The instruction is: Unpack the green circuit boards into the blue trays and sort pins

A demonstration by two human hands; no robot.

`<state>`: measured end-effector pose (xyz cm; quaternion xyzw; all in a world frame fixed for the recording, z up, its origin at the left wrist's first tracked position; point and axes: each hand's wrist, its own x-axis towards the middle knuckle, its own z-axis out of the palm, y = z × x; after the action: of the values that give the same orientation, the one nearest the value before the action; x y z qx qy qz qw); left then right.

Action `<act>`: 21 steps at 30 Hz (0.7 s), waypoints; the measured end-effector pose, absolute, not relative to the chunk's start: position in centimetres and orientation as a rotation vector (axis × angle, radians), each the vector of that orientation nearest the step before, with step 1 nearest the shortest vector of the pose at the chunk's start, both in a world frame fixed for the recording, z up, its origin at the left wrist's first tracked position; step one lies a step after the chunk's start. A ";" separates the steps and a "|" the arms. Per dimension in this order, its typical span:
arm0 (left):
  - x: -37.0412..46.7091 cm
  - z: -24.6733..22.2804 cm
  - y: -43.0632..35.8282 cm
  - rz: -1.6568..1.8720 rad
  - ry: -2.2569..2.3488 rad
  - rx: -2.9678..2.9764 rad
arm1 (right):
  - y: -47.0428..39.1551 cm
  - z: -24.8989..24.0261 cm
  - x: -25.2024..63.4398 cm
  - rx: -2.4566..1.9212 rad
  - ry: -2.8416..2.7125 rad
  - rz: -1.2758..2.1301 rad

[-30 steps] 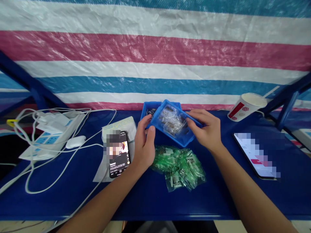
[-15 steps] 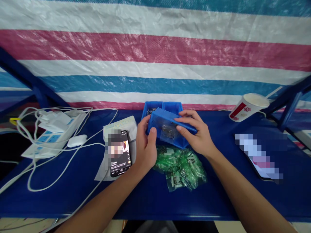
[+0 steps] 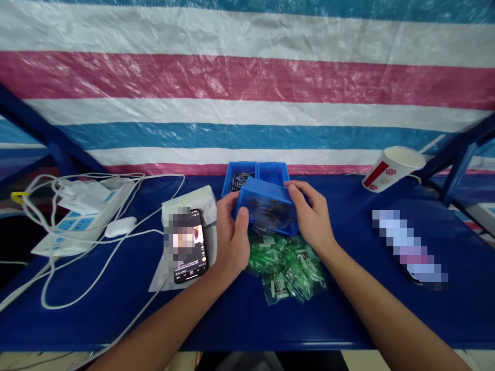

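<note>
A small blue plastic bin (image 3: 266, 203) is held between both hands, tipped over toward me so its opening faces down and forward. My left hand (image 3: 231, 237) grips its left side. My right hand (image 3: 312, 216) grips its right side. Clear bags of small metal parts show at the bin's mouth. Just below it lies a pile of green plastic bags (image 3: 288, 265) with small parts inside. Behind the tipped bin stands a second blue bin (image 3: 273, 171) with two compartments, the left one holding metal pieces.
A phone (image 3: 187, 246) with a lit screen lies on a white pouch (image 3: 193, 203) at my left. Further left are a power strip (image 3: 79, 219) and white cables (image 3: 58, 278). A paper cup (image 3: 392, 169) lies on its side at the right, another phone (image 3: 410, 246) below it.
The blue bin has been rotated from open side up to tipped over toward me. It has come lower, close over the green bags. Both hands turned with it.
</note>
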<state>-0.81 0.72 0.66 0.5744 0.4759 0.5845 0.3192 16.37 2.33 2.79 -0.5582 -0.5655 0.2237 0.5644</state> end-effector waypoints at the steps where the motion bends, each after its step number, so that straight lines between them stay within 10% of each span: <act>1: -0.8 0.7 0.7 1.547 1.251 1.504 | 2.3 2.7 16.3 -1.295 -1.346 0.507; 21: -0.4 0.4 1.2 1.760 1.132 1.352 | 2.0 1.5 16.5 -0.733 -1.720 0.070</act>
<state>-0.41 1.17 0.37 0.5143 0.4305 0.6694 0.3197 16.55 2.02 1.52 -0.3153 -0.7399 0.0302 0.5935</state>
